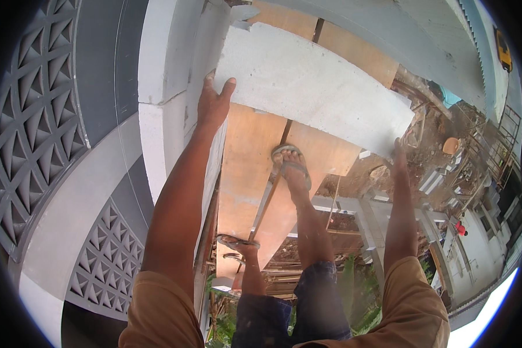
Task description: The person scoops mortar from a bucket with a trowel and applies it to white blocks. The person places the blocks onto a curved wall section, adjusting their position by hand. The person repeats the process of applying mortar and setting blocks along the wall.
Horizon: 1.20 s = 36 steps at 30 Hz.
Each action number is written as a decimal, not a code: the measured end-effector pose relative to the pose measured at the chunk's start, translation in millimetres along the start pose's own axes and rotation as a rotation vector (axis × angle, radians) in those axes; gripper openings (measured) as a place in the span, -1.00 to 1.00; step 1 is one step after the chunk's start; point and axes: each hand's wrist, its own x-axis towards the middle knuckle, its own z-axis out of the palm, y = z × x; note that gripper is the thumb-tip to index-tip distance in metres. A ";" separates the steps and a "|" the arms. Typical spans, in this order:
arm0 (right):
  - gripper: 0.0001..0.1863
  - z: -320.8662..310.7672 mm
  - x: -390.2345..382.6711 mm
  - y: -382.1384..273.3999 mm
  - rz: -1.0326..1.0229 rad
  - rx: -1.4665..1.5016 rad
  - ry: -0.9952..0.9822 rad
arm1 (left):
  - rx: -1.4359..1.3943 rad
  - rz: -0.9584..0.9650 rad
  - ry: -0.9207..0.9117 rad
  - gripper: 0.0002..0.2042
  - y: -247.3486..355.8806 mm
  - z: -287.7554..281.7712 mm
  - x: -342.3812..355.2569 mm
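Gripping a white block [313,87] by its left end with left hand [215,104], with thumb spread from fingers; touching its right end with right hand [399,158], but cannot tell the bend of these fingers. Holding it above wooden boards [243,156]; standing on them in sandals [286,149]. Farther below, seeing brown rubble [359,182].

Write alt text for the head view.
A left hand grips one end of a long pale block and a right hand touches the other, above plywood boards, where sandalled feet stand. A white block wall rises on the left; a building site lies below right.
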 end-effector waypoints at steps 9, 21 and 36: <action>-0.10 22.0 54.1 10.9 0.028 0.275 0.127 | -0.396 -0.295 -0.300 0.00 -6.7 -8.3 68.0; -0.02 -7.1 27.0 -41.6 0.193 -0.010 -0.074 | -0.780 -0.639 -0.088 0.04 -65.6 -51.4 -197.4; 0.02 246.9 -168.1 -100.0 -0.184 -0.854 -0.438 | -1.137 -0.788 0.525 -0.01 -128.0 -149.0 -689.4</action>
